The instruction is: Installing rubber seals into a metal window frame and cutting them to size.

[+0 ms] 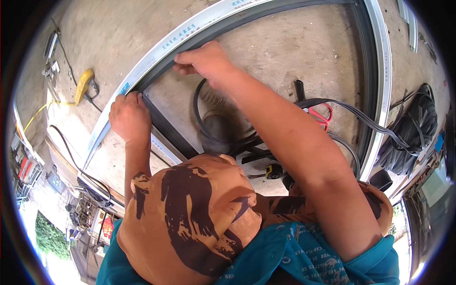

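A large metal frame [142,61], dark inside with a pale film-covered outer face, lies around my legs and bends with the lens. My left hand [130,116] is closed over its left corner, fingertips bent onto the dark edge. Farther along the same side, my right hand [204,64] reaches across with thumb and fingers closed at the dark inner channel. A black rubber strip [197,102] curves from beneath that hand down into the frame's middle. My fingers partly hide where strip and channel meet.
Inside the frame lie red-handled scissors [323,116], a tape measure [273,171] and my shoe [219,130]. More black strips [351,107] cross the right side to a large bundle [411,133]. A yellow tool [84,86] with a cable rests at the left.
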Available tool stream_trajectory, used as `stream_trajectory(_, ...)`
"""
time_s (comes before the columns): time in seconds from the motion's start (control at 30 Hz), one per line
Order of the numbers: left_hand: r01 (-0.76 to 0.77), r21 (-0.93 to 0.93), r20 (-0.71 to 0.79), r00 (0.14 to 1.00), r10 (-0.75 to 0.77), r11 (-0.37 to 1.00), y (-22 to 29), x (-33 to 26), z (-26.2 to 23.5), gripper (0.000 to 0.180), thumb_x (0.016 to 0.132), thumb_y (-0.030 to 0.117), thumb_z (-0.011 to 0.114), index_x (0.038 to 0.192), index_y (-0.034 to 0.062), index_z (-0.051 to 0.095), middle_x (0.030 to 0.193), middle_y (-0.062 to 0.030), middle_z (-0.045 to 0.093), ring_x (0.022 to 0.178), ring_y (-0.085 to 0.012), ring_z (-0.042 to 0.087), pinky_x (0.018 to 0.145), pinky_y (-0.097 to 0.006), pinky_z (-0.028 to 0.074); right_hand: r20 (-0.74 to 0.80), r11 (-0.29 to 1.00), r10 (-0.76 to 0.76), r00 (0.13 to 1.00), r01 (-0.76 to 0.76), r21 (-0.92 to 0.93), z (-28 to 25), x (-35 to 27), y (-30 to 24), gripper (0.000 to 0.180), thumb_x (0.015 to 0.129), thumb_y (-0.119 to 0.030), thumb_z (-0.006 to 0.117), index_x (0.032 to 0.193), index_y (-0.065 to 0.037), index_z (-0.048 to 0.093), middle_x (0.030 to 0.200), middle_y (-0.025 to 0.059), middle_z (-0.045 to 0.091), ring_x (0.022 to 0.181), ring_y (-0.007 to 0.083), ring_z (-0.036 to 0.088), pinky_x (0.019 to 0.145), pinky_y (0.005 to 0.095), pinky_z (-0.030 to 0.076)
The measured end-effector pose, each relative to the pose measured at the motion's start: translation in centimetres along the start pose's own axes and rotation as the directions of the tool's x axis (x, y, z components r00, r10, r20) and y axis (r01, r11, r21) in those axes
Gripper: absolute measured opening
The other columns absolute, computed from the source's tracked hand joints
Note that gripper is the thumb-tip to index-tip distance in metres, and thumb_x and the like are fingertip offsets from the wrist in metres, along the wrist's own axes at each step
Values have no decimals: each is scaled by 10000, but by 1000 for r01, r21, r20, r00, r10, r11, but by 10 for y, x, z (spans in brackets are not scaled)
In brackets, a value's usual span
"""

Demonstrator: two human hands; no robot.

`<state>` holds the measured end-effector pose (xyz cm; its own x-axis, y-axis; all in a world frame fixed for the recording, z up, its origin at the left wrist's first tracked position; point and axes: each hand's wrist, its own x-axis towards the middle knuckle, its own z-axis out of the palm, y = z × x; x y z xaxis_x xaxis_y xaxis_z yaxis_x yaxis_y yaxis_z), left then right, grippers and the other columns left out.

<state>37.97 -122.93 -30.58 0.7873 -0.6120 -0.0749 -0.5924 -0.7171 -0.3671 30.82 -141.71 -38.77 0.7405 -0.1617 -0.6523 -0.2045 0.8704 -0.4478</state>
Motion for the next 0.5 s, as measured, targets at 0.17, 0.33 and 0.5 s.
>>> stream_trajectory(0.17,-6,24,-1,1000,6,1000,-2,2,-1,92,804,243,706,821,154,724,786,-41,591,786,-255,608,710,-398,474,-72,998,-63,995,63,4,11,-1,9,124,770,-7,691,873,62,692,798,117,691,658,188,653,573,304,531)
stream_trajectory(0.33,-4,28,19,1000,3,1000,-5,3,0,85,804,240,705,817,157,719,771,-25,585,785,-238,607,713,-382,466,-41,1000,0,999,1,28,25,4,23,84,767,13,669,831,63,691,770,117,689,647,184,653,552,303,525)
stream_trajectory(0.5,-88,-132,-56,995,81,987,-16,3,-2,92,826,210,708,860,126,714,796,-47,622,759,-251,613,718,-389,474,-87,998,-41,995,45,47,32,7,33,100,768,27,686,856,73,686,788,123,695,650,182,658,560,289,527)
